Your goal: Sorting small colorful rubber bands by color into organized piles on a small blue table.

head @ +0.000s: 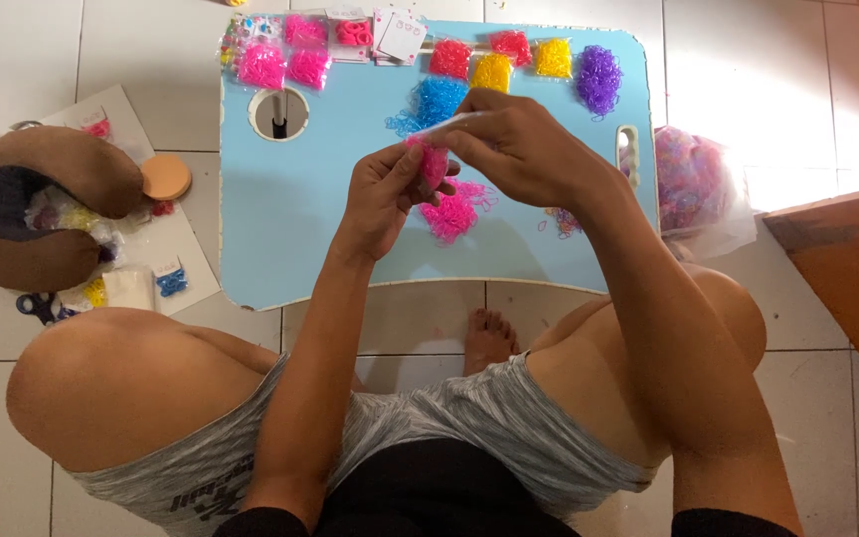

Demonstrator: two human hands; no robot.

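Small clear plastic packets of pink [262, 66], red [449, 58] and yellow bands [553, 58] line the table's far edge, beside white cards [402, 34]; a large clear bag of mixed bands [693, 184] lies right.

A light blue table [310, 199] bears bagged and loose rubber bands [454, 214].

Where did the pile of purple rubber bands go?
In the head view, the loose pile of small purple rubber bands lies at the far right corner of the light blue lap table, just right of the small clear bag of yellow bands.
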